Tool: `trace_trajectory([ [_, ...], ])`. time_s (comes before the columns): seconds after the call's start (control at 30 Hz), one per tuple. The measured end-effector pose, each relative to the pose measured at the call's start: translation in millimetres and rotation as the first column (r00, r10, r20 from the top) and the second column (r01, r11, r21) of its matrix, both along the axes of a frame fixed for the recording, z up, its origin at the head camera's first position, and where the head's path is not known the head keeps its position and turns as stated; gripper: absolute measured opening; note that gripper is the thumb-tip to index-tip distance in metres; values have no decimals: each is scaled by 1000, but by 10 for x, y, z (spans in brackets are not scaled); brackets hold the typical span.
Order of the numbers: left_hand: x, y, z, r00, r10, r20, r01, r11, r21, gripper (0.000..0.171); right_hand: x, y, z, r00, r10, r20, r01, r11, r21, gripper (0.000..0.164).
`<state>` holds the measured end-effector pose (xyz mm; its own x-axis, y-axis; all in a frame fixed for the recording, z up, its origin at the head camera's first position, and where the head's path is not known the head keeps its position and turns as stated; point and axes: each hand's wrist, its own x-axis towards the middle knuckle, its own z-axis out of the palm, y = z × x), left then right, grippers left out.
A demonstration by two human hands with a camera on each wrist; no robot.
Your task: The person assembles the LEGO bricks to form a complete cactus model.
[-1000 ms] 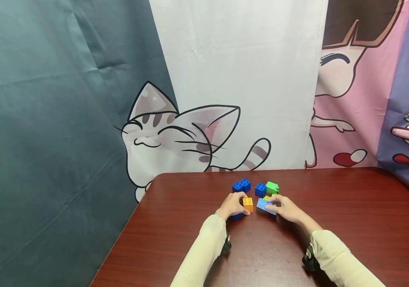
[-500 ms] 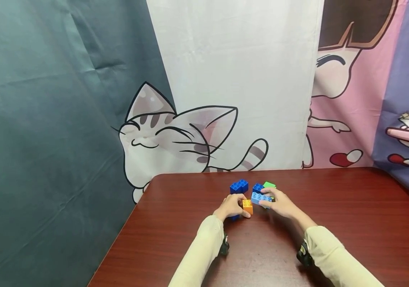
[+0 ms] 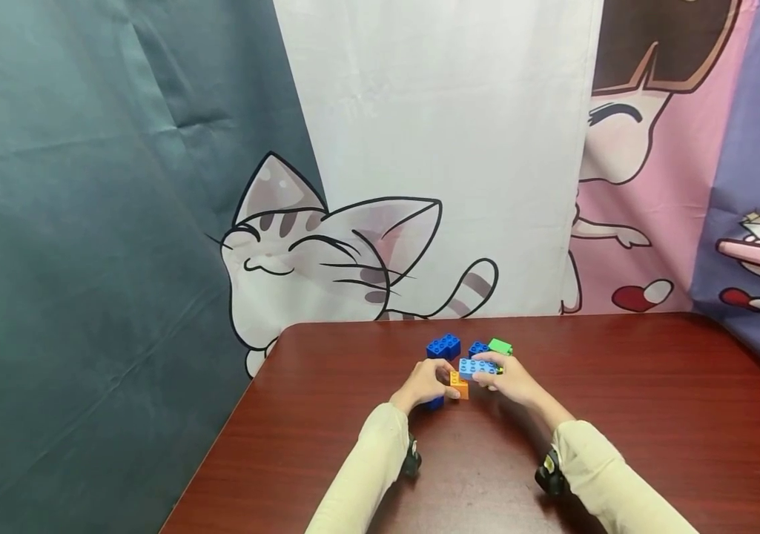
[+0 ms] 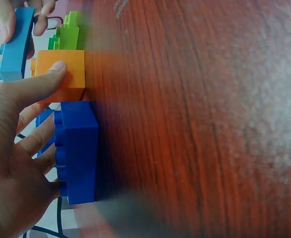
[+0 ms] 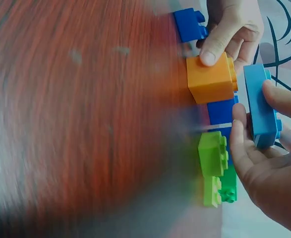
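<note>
Light-blue brick (image 5: 261, 106) is held up off the table (image 3: 486, 467) in the right hand (image 5: 279, 168), just above the orange brick (image 4: 73, 82). The right thumb lies along one long side while the other fingers bend round to the opposite side, so the brick is pinched toward its right-hand end; its left end sticks out beyond the fingers, studs facing up. Both wrist views show a narrow gap between its underside and the studs of the orange brick.

The left hand (image 4: 14, 158) pinches the orange brick, its thumb flat against the near face and the fingers reaching round behind, where their tips are mostly hidden. The orange brick is upright on the table, its studs uncovered.

Beside it, under the left hand, a long dark-blue brick (image 4: 81, 153) lies on the table; whether the fingers touch it I cannot tell. Near the right hand are a lime-green brick (image 5: 212, 153) and a bright-green brick (image 3: 500, 346), partly hidden by that hand in the head view, with a small dark-blue brick (image 3: 478, 348) next to them. Farther back stands a dark-blue pair (image 3: 443, 346).
</note>
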<state>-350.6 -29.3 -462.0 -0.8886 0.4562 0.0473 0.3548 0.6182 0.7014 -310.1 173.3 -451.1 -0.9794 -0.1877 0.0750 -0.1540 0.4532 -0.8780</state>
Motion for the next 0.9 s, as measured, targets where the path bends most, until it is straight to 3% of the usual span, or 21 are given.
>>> trace_trajectory([
  [0.17, -8, -12, -32, 1000, -2, 19, 2, 1000, 17, 34, 11, -59, -37, 994, 29, 108, -15, 992, -126, 46],
  [0.33, -36, -8, -40, 1000, -14, 23, 14, 999, 36, 34, 5, -102, -42, 987, 26, 156, 1, 985, -172, 50],
  [0.5, -50, -12, -52, 999, -13, 45, 10, 998, 63, 32, -3, -148, -49, 991, -8, 132, 25, 991, -130, 49],
  [0.73, -43, -29, -68, 999, -34, -14, 35, 996, 81, 33, -39, -212, -28, 994, -55, 98, 61, 997, -57, 43],
  [0.9, -43, -22, -79, 999, -36, 17, 33, 991, 130, 30, -65, -210, -20, 998, -38, 55, 39, 999, -20, 40],
])
